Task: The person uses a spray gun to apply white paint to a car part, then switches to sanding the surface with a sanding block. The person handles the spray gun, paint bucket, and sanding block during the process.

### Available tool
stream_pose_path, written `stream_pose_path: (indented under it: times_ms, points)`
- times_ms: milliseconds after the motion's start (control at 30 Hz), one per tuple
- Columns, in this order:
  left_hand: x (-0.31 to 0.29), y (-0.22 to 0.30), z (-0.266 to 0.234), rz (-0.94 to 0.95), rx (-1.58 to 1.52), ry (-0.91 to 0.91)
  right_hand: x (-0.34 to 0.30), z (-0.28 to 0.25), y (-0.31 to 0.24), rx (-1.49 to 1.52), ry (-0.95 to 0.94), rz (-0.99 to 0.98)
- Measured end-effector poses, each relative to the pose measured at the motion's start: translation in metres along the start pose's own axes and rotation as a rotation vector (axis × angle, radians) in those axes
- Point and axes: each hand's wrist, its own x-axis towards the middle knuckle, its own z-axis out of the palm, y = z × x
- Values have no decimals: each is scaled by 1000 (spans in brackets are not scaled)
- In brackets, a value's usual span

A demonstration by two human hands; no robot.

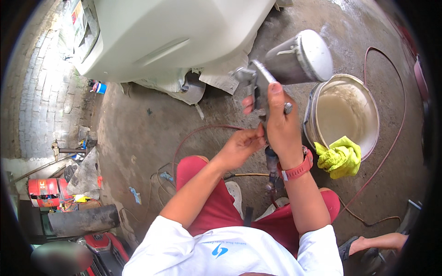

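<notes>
A spray gun [256,79] with a grey cup [290,60] and a white lid is tilted to the right in front of me. My right hand [283,122], with a red watch on its wrist, is wrapped round the gun's handle. Just left of it, my left hand [240,146] has thumb and fingers pinched together at the handle's lower part. What lies between those fingertips is hidden. Below the right hand hangs a dark fitting [271,163] leading down to a hose.
A pale vehicle body panel [156,41] with masking paper [225,73] fills the far side. To the right stands a white bucket [343,112] with a yellow-green cloth [340,158] on its rim. A red hose [403,124] curves over the floor. At right, another person's leg [382,243] shows.
</notes>
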Motion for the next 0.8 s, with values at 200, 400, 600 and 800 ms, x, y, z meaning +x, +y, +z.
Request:
stream_pose_path:
  times_ms: [200, 400, 600, 800]
  points:
    - [17, -36, -16, -231, 1117, -195, 10, -12, 14, -174, 290, -249]
    - [8, -86, 4, -402, 1337, -598, -5, 6, 15, -86, 99, -100]
    - [-2, -91, 2, 58, 453, -137, -19, 33, 32, 82, -251, 124]
    - [4, -98, -6, -91, 973, -235, -6, 23, 44, -13, -148, 185]
